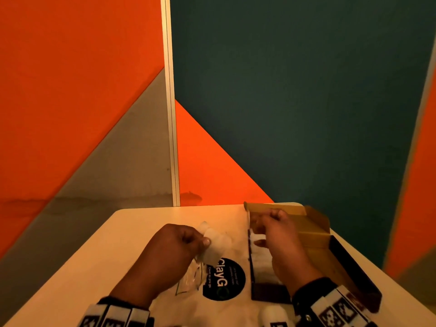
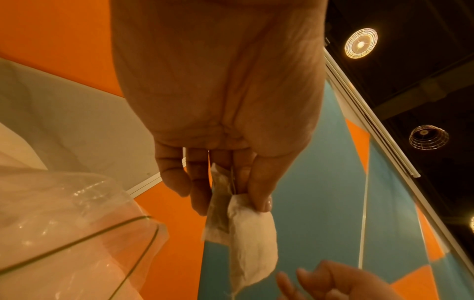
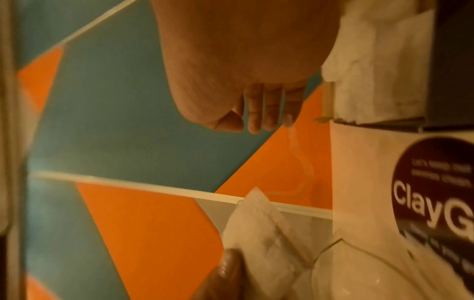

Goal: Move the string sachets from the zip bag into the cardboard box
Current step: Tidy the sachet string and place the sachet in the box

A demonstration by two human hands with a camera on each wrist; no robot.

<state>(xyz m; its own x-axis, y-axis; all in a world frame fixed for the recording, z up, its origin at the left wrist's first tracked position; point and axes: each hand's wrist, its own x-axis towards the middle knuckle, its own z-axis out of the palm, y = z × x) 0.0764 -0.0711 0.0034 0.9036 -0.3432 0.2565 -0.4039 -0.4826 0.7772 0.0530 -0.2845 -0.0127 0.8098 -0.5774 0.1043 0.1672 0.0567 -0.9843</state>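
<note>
My left hand point(image 1: 200, 241) is raised over the table and pinches two white string sachets point(image 1: 215, 244) between thumb and fingers; the left wrist view shows one plain sachet point(image 2: 252, 239) and one with a dark filling point(image 2: 218, 213). The clear zip bag point(image 1: 191, 277) lies crumpled on the table below that hand. My right hand point(image 1: 258, 232) hovers with curled fingers over the near-left end of the open cardboard box point(image 1: 313, 234). A thin string point(image 3: 305, 162) runs from its fingertips point(image 3: 288, 119) towards the held sachets. Several white sachets point(image 1: 260, 258) fill the box's left compartment.
The cream table point(image 1: 141, 232) carries a round black ClayGo sticker point(image 1: 224, 279) between the bag and the box. The box lid point(image 1: 316, 215) stands open toward the back right. Orange, grey and teal partition walls point(image 1: 283, 114) close the table's far side.
</note>
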